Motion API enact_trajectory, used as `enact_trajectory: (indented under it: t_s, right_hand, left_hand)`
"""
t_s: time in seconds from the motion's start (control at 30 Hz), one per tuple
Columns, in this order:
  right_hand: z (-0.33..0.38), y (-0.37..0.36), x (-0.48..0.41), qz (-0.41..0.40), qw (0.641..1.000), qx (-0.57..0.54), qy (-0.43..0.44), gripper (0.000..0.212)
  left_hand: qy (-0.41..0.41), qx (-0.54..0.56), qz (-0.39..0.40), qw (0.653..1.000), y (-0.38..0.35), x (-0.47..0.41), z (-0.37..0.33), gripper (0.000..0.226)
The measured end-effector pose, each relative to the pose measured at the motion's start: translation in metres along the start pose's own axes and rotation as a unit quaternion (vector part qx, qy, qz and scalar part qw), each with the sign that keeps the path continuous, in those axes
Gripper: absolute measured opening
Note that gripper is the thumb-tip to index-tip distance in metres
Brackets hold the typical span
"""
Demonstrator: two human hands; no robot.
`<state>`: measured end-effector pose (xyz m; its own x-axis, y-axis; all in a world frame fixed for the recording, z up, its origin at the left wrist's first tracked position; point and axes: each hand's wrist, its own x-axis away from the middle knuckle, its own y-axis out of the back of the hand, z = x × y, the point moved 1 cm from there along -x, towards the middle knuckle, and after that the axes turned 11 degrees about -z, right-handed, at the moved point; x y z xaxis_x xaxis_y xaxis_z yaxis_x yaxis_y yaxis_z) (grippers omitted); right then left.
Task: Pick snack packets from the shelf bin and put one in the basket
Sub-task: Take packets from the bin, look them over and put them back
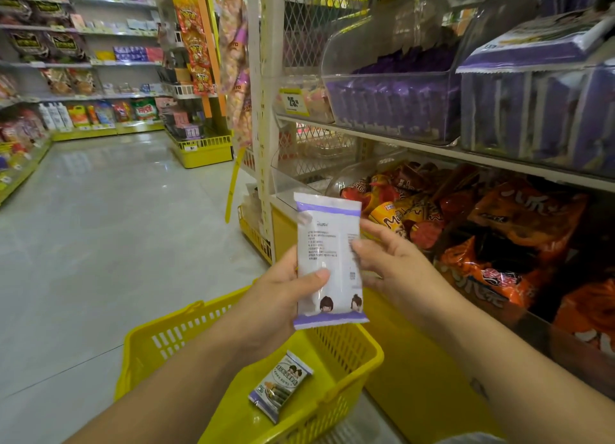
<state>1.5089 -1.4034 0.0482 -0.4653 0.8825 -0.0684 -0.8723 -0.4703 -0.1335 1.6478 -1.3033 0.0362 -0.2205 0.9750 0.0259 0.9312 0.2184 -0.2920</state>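
Observation:
A white snack packet (327,260) with purple ends stands upright between my hands, its printed back toward me. My left hand (283,294) grips its lower left side, thumb across the front. My right hand (389,260) pinches its right edge with thumb and fingers. Below, a yellow plastic basket (166,337) hangs under my left forearm. One similar packet (281,385) lies flat on the basket's floor. On the upper shelf at the right, clear plastic bins (396,104) hold several purple packets of the same kind.
A lower shelf bin (499,230) at the right is full of orange and red snack bags. A yellow price tag (293,101) hangs on the upper shelf. The tiled aisle floor (100,227) stretches left toward more stocked shelves (83,77).

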Motion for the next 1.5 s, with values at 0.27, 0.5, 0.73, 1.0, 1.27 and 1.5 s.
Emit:
enact_trajectory:
  t_s: [0.27, 0.5, 0.73, 1.0, 1.27, 1.5]
  right_hand:
    - [0.015, 0.004, 0.004, 0.039, 0.994, -0.004, 0.104, 0.037]
    - [0.02, -0.006, 0.013, 0.112, 0.987, -0.02, 0.112, 0.059]
    - [0.019, -0.008, 0.017, 0.151, 0.986, 0.008, 0.067, 0.074]
    - [0.013, -0.005, 0.016, 0.169, 0.98, 0.078, 0.074, 0.08]
    - [0.011, -0.006, 0.022, 0.23, 0.935, 0.238, 0.125, 0.104]
    - [0.011, -0.01, 0.028, 0.246, 0.931, 0.245, 0.11, 0.115]
  left_hand:
    - [-0.038, -0.061, 0.001, 0.997, 0.013, -0.009, 0.004, 0.051]
    - [-0.021, 0.006, -0.031, 0.999, 0.025, -0.016, 0.007, 0.046]
    - [0.013, 0.059, -0.061, 0.996, 0.024, -0.016, 0.01, 0.055]
    - [-0.008, -0.08, -0.1, 0.992, 0.017, -0.012, 0.006, 0.044]
    - [-0.049, -0.209, -0.064, 0.975, 0.01, -0.007, 0.003, 0.06]
    - [-0.069, -0.232, -0.095, 0.966, 0.015, -0.007, 0.002, 0.051]
